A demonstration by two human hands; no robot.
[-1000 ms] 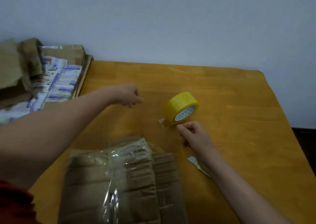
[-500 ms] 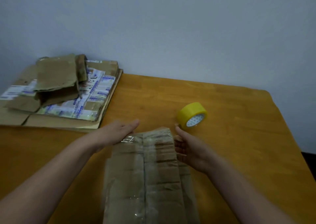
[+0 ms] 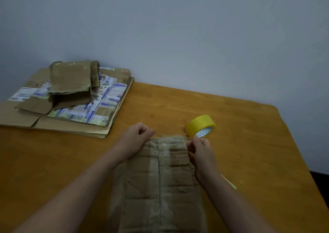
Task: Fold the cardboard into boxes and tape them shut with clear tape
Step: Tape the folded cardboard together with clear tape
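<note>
- Lying flat on the table [image 3: 249, 152], a taped cardboard sheet [image 3: 160, 188] stretches between both forearms.
- The left hand [image 3: 137, 138] curls its fingers on the sheet's far left corner.
- The right hand [image 3: 201, 151] pinches the far right corner.
- A yellow tape roll [image 3: 200, 126] sits just beyond the right hand.
- A cardboard pile [image 3: 71, 99] rests far left.

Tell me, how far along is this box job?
Done: the box already carries clear tape along its seam. In hand: the left hand and right hand pinch its far edge. Left: a stack of flat cardboard waits unfolded; the tape roll sits nearby.
</note>
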